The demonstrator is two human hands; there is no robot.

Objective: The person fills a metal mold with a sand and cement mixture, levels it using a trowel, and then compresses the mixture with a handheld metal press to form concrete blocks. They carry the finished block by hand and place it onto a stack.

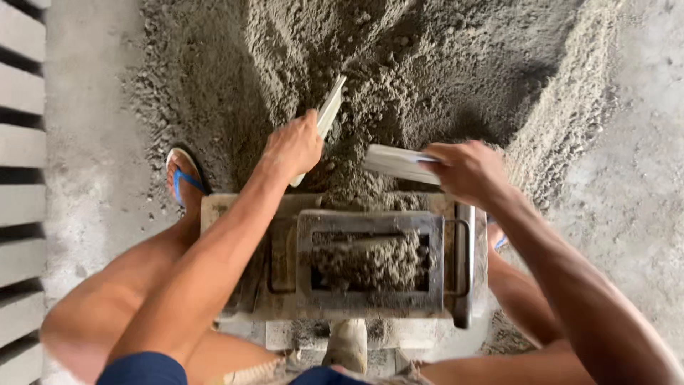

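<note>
Floor: bare grey concrete point(634, 178), dusty, lit by soft even daylight. Large heap of damp grey sand mix point(442, 64) fills upper centre. Left edge: row of grey cast slabs point(18, 150) with dark gaps between.

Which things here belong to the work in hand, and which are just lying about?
In use:
- left hand with a grip on a flat board
- right hand with a grip on a second flat board
- heap of grey mix
- metal mould, partly filled

Lying about:
- row of cast blocks at the left edge
- concrete floor
</note>
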